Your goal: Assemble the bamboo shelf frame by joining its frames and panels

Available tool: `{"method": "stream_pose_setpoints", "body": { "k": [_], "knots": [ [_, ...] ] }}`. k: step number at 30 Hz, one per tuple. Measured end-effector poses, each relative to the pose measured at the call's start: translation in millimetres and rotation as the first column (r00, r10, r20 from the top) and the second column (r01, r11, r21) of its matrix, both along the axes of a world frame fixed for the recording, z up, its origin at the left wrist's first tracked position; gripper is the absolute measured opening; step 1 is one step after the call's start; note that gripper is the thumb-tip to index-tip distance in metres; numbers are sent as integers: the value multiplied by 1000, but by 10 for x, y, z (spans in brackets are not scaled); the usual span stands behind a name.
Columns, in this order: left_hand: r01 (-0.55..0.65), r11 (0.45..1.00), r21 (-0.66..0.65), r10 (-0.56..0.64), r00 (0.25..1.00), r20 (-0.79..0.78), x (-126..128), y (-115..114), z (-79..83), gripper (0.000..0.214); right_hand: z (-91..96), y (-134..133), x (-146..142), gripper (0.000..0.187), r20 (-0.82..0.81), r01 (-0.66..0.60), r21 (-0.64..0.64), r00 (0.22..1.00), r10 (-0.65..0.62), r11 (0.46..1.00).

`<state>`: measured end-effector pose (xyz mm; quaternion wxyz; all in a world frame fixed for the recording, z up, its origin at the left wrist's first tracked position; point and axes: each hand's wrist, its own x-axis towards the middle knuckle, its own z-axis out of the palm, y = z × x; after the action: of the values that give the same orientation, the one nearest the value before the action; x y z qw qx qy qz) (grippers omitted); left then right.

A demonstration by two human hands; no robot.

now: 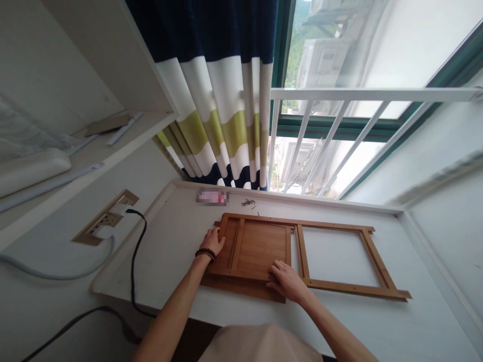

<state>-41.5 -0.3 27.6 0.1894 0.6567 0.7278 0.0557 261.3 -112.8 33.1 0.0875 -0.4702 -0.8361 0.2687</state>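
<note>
The left hand [211,245] is at the left end of a wooden panel [262,246], its fingers lying along this edge, slightly bent; whether they press or hold it, I cannot tell. The right hand [290,282] is at the near edge of the same panel, with the fingers curved on the top and the thumb lower, by the edge; how firmly it holds, I cannot tell. The panel lies flat between the fingers of both hands, and its narrow crossbar [236,245], just right of the left fingers, runs away from the person.

A wooden frame [372,256] extends to the right, past the right fingers. Its long axis goes from left to right, with the right end turned a little toward the person, and its open rectangle is on the right fingers' right side. A wooden board [249,290] shows below the panel, left of the right thumb. All lie on the white desktop [162,241]. Beyond the left fingers are small dark pieces [248,202] in a loose heap and a blurred pink item [212,196].
</note>
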Motion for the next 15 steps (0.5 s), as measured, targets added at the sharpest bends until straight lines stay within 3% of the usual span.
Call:
{"method": "stream_pose_setpoints", "body": {
  "k": [4, 10, 15],
  "knots": [
    [37, 999, -4, -37, 999, -23, 93, -128, -19, 57, -28, 42, -27, 27, -10, 67, 51, 998, -67, 996],
    [82, 943, 322, -72, 996, -43, 252, -419, -201, 59, -24, 43, -127, 30, 90, 125, 169, 986, -141, 978],
    [48, 921, 386, -44, 999, -19, 285, -463, -221, 58, 19, 49, -144, 34, 109, 111, 191, 985, -133, 975]
  ]
}}
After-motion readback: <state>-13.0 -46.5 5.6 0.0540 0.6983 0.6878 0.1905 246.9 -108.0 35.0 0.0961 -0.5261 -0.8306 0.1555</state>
